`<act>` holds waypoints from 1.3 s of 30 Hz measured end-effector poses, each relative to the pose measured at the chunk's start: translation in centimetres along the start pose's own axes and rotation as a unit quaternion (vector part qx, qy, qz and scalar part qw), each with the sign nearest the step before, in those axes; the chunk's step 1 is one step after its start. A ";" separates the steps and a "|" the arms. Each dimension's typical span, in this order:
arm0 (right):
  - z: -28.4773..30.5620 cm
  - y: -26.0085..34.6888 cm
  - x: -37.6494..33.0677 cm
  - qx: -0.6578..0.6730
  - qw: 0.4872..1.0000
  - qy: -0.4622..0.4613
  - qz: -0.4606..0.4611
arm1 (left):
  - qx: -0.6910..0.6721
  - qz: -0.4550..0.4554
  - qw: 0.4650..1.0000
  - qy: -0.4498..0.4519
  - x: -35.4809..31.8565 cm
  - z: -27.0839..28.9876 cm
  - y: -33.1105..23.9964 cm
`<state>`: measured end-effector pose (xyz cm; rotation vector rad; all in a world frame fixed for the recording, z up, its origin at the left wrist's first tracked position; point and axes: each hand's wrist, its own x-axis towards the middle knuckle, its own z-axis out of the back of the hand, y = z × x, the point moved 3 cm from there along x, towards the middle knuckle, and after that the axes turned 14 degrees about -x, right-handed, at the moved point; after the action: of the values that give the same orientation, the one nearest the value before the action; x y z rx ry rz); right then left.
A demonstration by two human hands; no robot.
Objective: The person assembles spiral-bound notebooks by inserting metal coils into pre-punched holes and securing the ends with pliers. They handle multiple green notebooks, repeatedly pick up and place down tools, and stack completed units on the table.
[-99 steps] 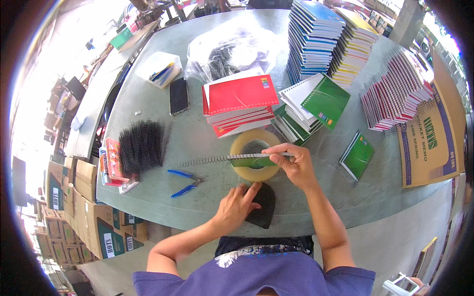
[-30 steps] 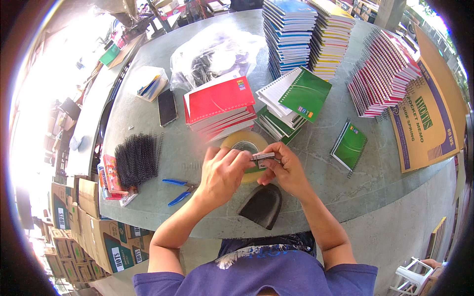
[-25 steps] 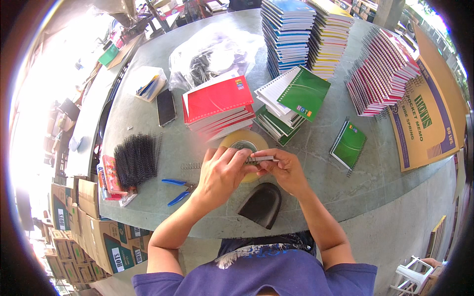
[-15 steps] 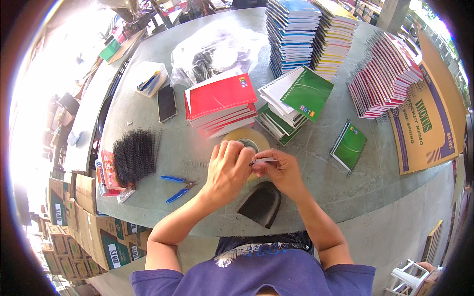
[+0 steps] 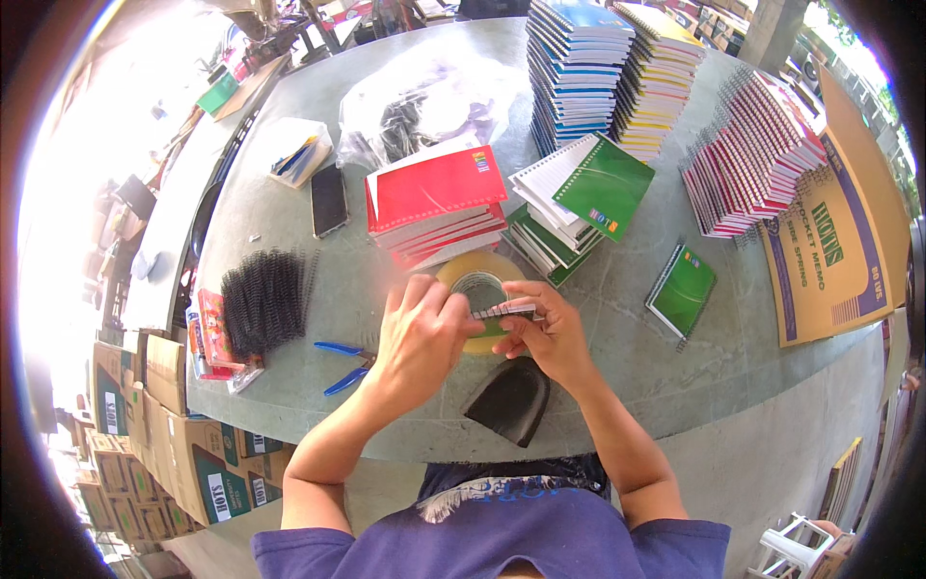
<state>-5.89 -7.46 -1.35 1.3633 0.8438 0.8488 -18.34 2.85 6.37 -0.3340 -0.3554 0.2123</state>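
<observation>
Both my hands meet over a small spiral-bound notepad (image 5: 503, 311) held just above the grey table (image 5: 627, 367). My left hand (image 5: 422, 333) pinches the notepad's left end and my right hand (image 5: 547, 333) grips its right side. Under them a big roll of clear tape (image 5: 479, 281) lies flat on the table. A black curved pad (image 5: 509, 402) rests near the table's front edge, below my hands. Blue-handled pliers (image 5: 344, 366) lie to the left of my left hand.
A heap of black spiral coils (image 5: 265, 299) is at left. Behind the tape lie red notebooks (image 5: 436, 203), green notebooks (image 5: 569, 207) and tall stacks (image 5: 579, 68). A small green notepad (image 5: 682, 291) and a cardboard box (image 5: 839, 241) sit right. A phone (image 5: 329, 200) lies far left.
Earlier my right hand held a long coil over the tape, the left resting on the table. Now both hands are together on the notepad, turning it slightly.
</observation>
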 end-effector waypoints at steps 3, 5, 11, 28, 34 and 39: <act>-0.3 -0.5 0.0 0.032 0.999 -0.009 0.004 | -0.021 0.012 0.999 -0.046 0.7 0.0 -0.9; -0.1 -0.8 0.0 0.045 0.999 -0.008 -0.015 | -0.064 -0.001 0.995 -0.081 1.0 0.4 -1.4; 0.1 -0.3 0.0 0.023 0.999 0.033 -0.019 | -0.056 0.021 0.998 -0.022 0.3 0.0 -0.3; 0.0 0.6 -0.5 0.104 0.994 0.040 -0.004 | -0.075 -0.001 0.997 -0.022 0.4 -1.4 0.5; 0.2 0.5 -0.6 0.159 0.987 0.002 0.023 | -0.092 0.004 0.995 -0.036 1.0 -0.7 -0.2; 0.9 -2.0 -0.5 0.071 0.997 -0.021 -0.032 | -0.112 -0.037 0.993 -0.028 1.7 -1.1 -0.8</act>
<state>-5.27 -8.39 -3.29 1.4654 0.9244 0.7182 -16.22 2.26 6.21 -0.5358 -0.4479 0.1096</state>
